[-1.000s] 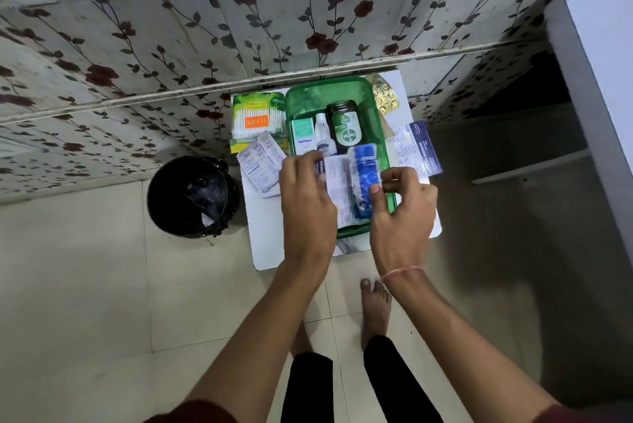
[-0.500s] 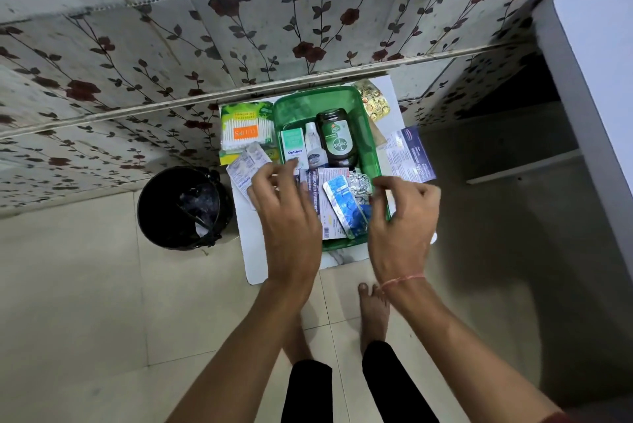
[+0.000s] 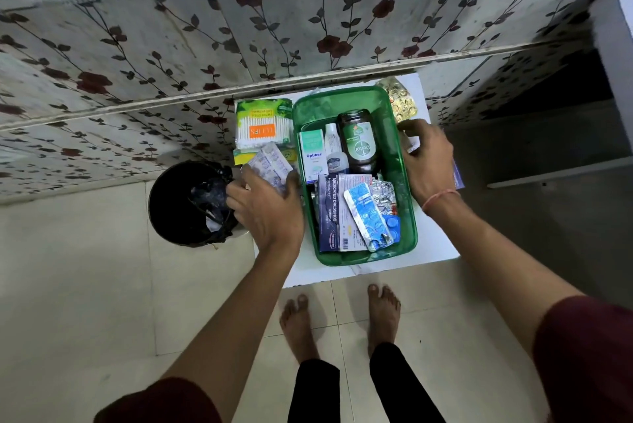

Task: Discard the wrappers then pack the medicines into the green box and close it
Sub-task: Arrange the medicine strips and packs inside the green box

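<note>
The open green box (image 3: 408, 217) stands on a small white table (image 3: 435, 241). Inside it are a dark Dettol bottle (image 3: 358, 145), an Optibex carton (image 3: 312, 155), a small white bottle (image 3: 334, 155), a medicated dressings carton (image 3: 329, 213), a blue blister strip (image 3: 368, 217) and a foil strip (image 3: 383, 193). Left of the box, my left hand (image 3: 267, 206) closes on silver blister strips (image 3: 270, 162). On the box's right side, my right hand (image 3: 428, 162) curls over a paper leaflet (image 3: 459, 177), most of it hidden.
A black bin (image 3: 185, 210) with a liner stands on the floor left of the table. A cotton swab pack (image 3: 262, 124) lies at the table's back left, a gold blister strip (image 3: 399, 99) at the back right. A flowered wall rises behind. My bare feet are below the table.
Both hands have left the box's contents. My left hand moved left onto the silver blister strips; my right hand moved right and back onto the leaflet.
</note>
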